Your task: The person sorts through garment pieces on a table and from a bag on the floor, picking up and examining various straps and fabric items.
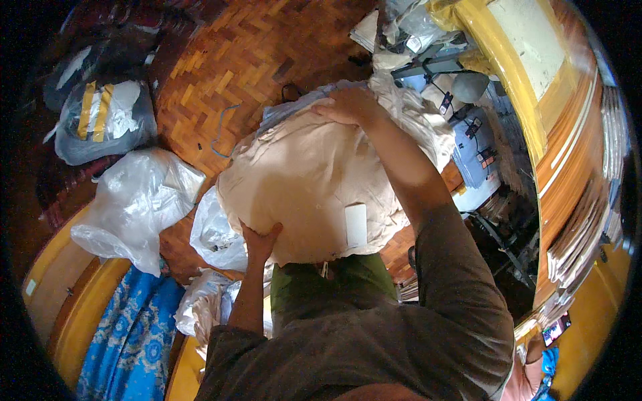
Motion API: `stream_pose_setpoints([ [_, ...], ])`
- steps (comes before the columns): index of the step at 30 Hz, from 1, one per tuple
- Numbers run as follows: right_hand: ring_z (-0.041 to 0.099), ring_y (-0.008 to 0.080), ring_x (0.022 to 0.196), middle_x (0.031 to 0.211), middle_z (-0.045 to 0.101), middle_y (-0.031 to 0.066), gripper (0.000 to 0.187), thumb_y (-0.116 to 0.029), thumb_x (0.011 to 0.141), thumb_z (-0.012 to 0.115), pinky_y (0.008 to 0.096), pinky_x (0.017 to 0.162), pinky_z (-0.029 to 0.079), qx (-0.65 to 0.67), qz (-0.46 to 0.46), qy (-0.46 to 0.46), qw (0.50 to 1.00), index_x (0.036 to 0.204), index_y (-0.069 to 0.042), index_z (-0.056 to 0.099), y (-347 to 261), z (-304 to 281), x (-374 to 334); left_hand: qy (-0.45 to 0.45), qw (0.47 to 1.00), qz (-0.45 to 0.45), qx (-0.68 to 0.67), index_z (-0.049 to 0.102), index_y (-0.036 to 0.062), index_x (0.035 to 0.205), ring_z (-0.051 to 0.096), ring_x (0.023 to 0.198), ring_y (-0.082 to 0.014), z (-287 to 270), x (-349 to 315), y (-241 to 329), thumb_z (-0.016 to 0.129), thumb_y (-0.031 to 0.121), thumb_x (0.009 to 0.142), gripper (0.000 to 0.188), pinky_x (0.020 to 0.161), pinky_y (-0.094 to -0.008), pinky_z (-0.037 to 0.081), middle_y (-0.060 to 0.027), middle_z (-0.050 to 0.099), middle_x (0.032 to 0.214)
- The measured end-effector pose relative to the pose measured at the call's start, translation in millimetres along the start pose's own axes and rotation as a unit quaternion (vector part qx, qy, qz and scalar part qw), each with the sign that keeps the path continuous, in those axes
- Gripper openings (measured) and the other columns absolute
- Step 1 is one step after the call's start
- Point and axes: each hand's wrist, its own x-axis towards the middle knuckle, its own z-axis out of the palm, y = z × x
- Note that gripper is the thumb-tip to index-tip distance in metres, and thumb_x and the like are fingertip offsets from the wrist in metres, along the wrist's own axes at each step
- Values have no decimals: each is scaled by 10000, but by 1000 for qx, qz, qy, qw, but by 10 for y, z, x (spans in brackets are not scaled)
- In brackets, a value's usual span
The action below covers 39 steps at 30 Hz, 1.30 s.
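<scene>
A large beige cloth [301,180] lies spread and wrinkled in front of my body, with a greyish-blue cloth [284,115] showing beneath its far edge. My right hand [349,107] reaches across to the far side and rests on the cloth with its fingers stretched out. At the near left edge, my left hand [261,240] touches the cloth, its thumb spread away from the other fingers. Some of the left fingertips are hard to make out. A flat white rectangular object [356,225] lies on the cloth near me, touched by neither hand.
Plastic bags [137,200] stand on the parquet floor [221,73] to the left, near a blue patterned cloth [134,327]. A wooden tabletop [568,154] with stacked papers rises at the right. Cables and plugs [473,127] lie beside it.
</scene>
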Motion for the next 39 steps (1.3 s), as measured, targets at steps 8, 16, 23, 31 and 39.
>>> stream_pose_setpoints([
  [8, 519, 437, 1361, 1426, 581, 258, 938, -827, 870, 487, 511, 1148, 397, 150, 112, 65, 980, 1414, -73, 605, 811, 218, -767, -81, 976, 10, 202, 132, -53, 1584, 403, 1404, -428, 122, 263, 273, 976, 432, 615, 1374, 1177, -543, 338, -288, 386, 1527],
  [16, 512, 413, 1385, 1450, 563, 276, 1009, -861, 858, 474, 438, 1173, 375, 239, 206, 52, 948, 1459, -55, 565, 1574, 265, -1421, -139, 952, 70, 265, 18, -5, 1620, 295, 1465, -492, 588, 510, 1085, 975, 460, 615, 1464, 1200, -593, 287, -302, 300, 1579],
  [23, 497, 438, 1389, 1513, 505, 259, 653, -635, 993, 505, 449, 1171, 389, 182, 181, 156, 954, 1551, -301, 456, 2159, 710, -1517, -135, 932, 114, 316, -1, -10, 1618, 352, 1454, -434, 886, 859, 1599, 992, 346, 623, 1450, 1179, -544, 369, -310, 284, 1576],
  [31, 491, 443, 1390, 1465, 552, 259, 535, -402, 1020, 565, 452, 1164, 400, 135, 100, 335, 927, 1536, -301, 469, 2384, 1018, -1544, 57, 927, -216, -301, 148, 20, 1595, 471, 1372, -382, 1134, 174, 426, 757, 444, 921, 1002, 1126, -532, 445, -189, 413, 1548],
  [39, 461, 404, 1430, 1456, 539, 309, 882, -763, 917, 511, 422, 1186, 339, 315, 295, 242, 869, 1469, -77, 557, 2461, 942, -1798, -56, 921, -281, -265, 365, 41, 1526, 557, 1301, -317, 1429, 346, 1016, 605, 624, 973, 839, 1034, -493, 516, -123, 535, 1463],
])
